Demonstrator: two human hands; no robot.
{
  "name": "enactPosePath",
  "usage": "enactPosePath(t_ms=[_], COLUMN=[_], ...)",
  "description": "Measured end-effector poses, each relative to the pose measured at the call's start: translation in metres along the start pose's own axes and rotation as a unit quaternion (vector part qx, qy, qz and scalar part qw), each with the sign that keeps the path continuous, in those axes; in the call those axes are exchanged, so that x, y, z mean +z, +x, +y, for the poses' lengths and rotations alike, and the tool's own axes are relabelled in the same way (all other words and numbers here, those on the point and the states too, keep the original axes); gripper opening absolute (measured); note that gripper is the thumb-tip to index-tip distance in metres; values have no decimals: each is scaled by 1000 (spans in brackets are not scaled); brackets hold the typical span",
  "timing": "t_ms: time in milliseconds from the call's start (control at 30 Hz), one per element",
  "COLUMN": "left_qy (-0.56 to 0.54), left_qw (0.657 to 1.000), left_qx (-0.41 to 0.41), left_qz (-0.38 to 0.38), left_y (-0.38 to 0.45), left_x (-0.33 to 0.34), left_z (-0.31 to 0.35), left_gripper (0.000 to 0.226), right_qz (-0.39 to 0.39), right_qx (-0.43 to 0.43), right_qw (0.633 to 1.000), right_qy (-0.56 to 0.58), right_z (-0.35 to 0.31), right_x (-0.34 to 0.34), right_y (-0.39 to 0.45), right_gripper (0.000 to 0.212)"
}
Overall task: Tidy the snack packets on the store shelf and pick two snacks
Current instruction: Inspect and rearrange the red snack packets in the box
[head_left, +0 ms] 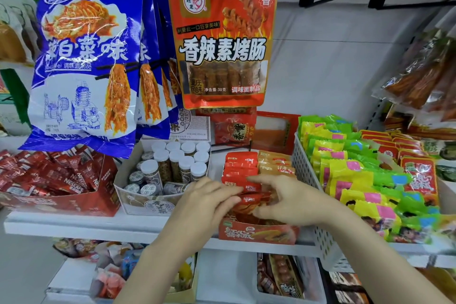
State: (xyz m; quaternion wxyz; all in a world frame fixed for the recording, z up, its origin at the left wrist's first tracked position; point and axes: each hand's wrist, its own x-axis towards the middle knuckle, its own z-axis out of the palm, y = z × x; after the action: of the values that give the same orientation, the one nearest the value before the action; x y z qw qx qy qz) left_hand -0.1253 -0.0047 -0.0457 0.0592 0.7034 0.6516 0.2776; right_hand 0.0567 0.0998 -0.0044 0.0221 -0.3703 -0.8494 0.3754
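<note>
A red display box [259, 233] stands on the white shelf [74, 226], filled with a row of small red snack packets [240, 165] and tan packets [276, 164] beside them. My left hand [206, 198] and my right hand [288, 201] both reach into the front of this box. Their fingers close around the frontmost red packets [251, 198], pressing them together from either side. Part of those packets is hidden under my fingers.
Blue packets [84, 61] and an orange-red packet [222, 44] hang from hooks above. A Nescafe box [61, 180] and a box of small jars [170, 168] stand to the left. A white basket [308, 180] of yellow-green packets [350, 170] sits right. A lower shelf holds more snacks.
</note>
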Motion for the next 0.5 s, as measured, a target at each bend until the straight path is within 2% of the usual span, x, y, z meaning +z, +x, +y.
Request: enactPosePath(t_ms=[133, 233, 267, 367, 500], left_qy=[-97, -138, -145, -148, -170], left_qw=[995, 989, 988, 987, 984], left_qx=[-1, -4, 1, 20, 7], left_qz=[25, 43, 49, 64, 60], left_y=[-5, -10, -12, -14, -16], left_x=[-2, -1, 0, 3, 7], left_z=[-9, -16, -17, -20, -19], left_gripper=[35, 21, 20, 20, 17], right_qz=[-88, -99, -85, -6, 49], right_qx=[21, 51, 48, 7, 29], right_qw=[994, 984, 987, 1000, 997], right_qy=[64, 138, 131, -2, -59], right_z=[-1, -7, -9, -7, 3], right_x=[-12, -13, -12, -3, 8], right_y=[-8, -12, -10, 1, 14], right_gripper=[76, 69, 63, 48, 56])
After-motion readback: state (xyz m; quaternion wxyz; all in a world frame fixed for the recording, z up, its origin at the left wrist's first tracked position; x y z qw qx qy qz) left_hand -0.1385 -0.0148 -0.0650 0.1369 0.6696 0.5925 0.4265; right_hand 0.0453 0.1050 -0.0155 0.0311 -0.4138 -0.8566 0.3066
